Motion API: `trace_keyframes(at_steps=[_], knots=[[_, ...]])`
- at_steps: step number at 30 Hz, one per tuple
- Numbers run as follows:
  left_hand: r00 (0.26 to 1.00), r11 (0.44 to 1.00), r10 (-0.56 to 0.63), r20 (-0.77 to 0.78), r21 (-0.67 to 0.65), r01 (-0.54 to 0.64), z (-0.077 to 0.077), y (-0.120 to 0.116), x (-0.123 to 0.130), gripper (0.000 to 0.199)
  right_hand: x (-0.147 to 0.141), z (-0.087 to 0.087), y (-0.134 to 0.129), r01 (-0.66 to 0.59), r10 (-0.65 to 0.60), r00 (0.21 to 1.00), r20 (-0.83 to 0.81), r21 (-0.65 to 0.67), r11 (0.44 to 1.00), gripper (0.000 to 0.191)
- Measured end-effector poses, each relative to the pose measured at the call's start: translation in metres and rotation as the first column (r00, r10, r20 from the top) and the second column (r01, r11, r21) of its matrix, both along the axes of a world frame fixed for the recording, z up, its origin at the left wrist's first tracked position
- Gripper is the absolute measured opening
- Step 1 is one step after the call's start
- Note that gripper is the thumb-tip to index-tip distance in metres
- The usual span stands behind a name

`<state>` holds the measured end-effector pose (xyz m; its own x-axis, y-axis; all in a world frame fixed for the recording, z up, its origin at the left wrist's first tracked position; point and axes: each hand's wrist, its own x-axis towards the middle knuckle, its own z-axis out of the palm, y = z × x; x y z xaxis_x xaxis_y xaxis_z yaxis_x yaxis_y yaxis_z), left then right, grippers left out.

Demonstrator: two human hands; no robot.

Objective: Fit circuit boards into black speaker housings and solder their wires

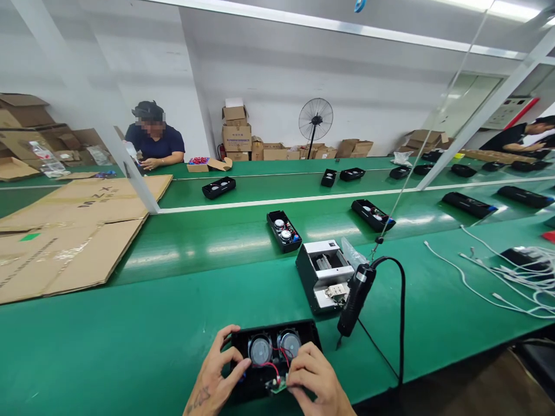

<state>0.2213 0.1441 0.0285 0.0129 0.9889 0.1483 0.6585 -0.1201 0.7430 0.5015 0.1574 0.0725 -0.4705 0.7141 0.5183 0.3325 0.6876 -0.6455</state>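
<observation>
Open black speaker casing [255, 388], one, on the near green workbench [143, 341], lying between the person's two hands; fitted with two round drivers [261, 351] side by side along its far half, red wires [272, 365] running nearby. Left hand [218, 372]: over the casing's left end, thumb and fingers parted; whether it grips the wall cannot be told. Right hand [313, 374]: fingertips pinching the right end of a small green circuit board [276, 386] above the casing's near side. Electric screwdriver [357, 299], black, hanging bit-down to the right. Screw feeder [318, 294], black and silver, just beyond. White cables [515, 283], loose bundle, far right of the bench. Second open speaker casing [273, 232], beyond the feeder, to its left. Flattened cardboard [82, 231], left. Seated co-worker [162, 144], far left.
</observation>
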Motion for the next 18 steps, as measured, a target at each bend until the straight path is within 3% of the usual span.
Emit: trace_keyframes(at_steps=[7,13,18], knots=[[0.996,0.996,-0.081,-0.026,-0.042,0.08,0.001,0.002,-0.007,0.046,-0.007,-0.028,-0.016,0.138,-0.12,0.989,-0.09,0.236,0.962,0.025],[0.985,0.981,-0.17,0.019,-0.095,0.172,-0.001,-0.001,-0.021,0.037,-0.024,-0.055,-0.036,0.209,-0.176,0.968,-0.181,0.177,0.962,0.025],[0.986,0.972,-0.161,0.044,-0.168,0.166,0.014,0.005,-0.018,0.037,-0.028,-0.043,-0.033,0.281,-0.254,0.94,-0.228,0.097,0.955,0.022]])
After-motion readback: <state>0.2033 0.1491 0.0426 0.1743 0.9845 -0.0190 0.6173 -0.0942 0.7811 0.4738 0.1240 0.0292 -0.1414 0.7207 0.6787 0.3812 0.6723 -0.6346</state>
